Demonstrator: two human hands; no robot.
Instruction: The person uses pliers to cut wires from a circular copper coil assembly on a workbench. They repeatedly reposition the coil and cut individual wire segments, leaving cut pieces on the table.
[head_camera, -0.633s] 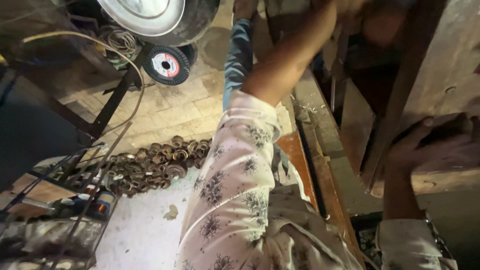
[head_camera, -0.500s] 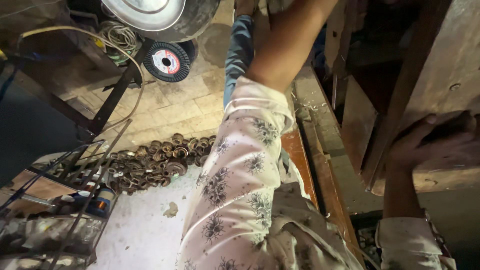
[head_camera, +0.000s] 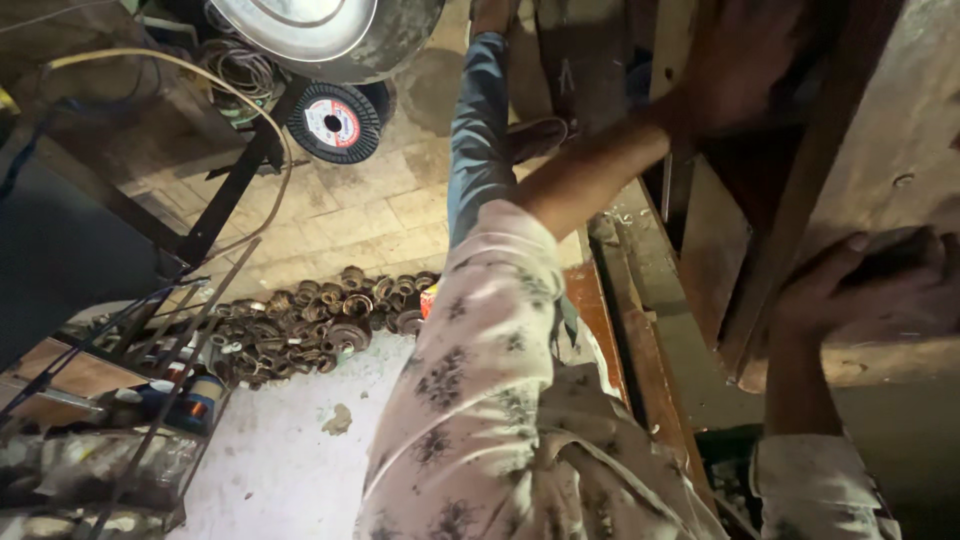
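Stiff, probably heavy wooden board (head_camera: 900, 150) — best held at its edges: right hand (head_camera: 860, 290) fingers curled under the lower edge, left hand (head_camera: 745, 65) blurred, grip unclear.

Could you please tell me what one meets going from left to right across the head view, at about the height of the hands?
Black metal frame leg → wire spool → another person's blue trouser leg → left hand → slanted wooden beam → right hand gripping the wooden board.

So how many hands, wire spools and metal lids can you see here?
Hands: 2, left hand and right hand, both on wooden boards
Wire spools: 1
Metal lids: 1
Total: 4
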